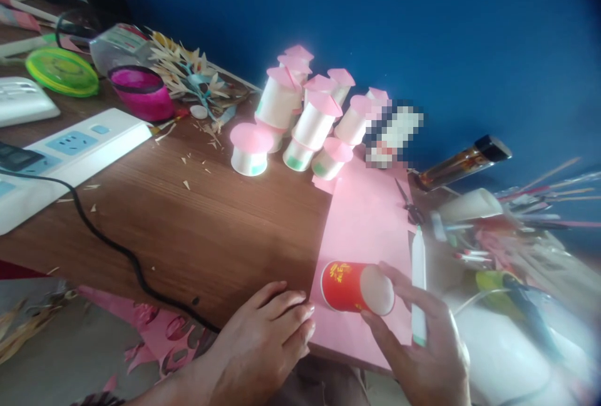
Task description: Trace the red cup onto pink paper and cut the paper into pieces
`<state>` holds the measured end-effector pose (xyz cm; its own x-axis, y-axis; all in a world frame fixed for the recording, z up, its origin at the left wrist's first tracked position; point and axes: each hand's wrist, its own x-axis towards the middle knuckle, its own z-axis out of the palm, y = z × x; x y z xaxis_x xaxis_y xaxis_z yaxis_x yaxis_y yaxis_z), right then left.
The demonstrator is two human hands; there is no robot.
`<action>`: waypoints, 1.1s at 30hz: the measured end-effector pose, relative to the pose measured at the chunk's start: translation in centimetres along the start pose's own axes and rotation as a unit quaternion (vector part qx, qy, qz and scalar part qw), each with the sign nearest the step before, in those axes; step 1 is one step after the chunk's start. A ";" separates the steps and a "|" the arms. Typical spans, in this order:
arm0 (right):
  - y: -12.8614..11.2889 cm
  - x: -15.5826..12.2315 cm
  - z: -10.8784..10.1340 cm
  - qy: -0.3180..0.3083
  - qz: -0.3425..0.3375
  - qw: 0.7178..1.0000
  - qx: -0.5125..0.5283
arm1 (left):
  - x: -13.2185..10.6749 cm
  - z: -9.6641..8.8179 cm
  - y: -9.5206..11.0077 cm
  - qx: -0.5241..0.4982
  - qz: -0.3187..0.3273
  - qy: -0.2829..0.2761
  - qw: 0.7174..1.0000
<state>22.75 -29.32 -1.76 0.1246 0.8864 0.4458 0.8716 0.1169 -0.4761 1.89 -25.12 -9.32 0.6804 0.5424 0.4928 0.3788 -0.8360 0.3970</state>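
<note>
A red paper cup (346, 287) with gold characters lies tilted on its side over the pink paper sheet (370, 206), its pale base toward the right. Around that base end, the thumb and fingers of my right hand (425, 337) grip the cup. My left hand (277, 331) rests at the table's front edge, left of the cup, with its fingers stretched out and nothing held. A white marker (419, 287) with green ends lies beside my right hand. Scissors (410, 206) with dark handles are just beyond the marker.
Several white paper cups (312, 124) with pink paper tops stand at the back, some stacked. A white power strip (79, 149) and black cable (113, 243) occupy the left. A dark-capped bottle (462, 162) leans at right. Pink paper scraps (154, 324) lie below the table edge.
</note>
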 end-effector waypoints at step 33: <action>0.7 0.2 0.5 0.012 0.004 1.000 -0.029 | 0.0 0.8 -0.3 0.024 0.019 0.063 0.998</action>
<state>23.13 -28.86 -2.43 0.1420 0.8765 0.4599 0.8961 0.0836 -0.4359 2.24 -24.94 -10.09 0.6114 0.5139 0.6017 0.3860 -0.8575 0.3401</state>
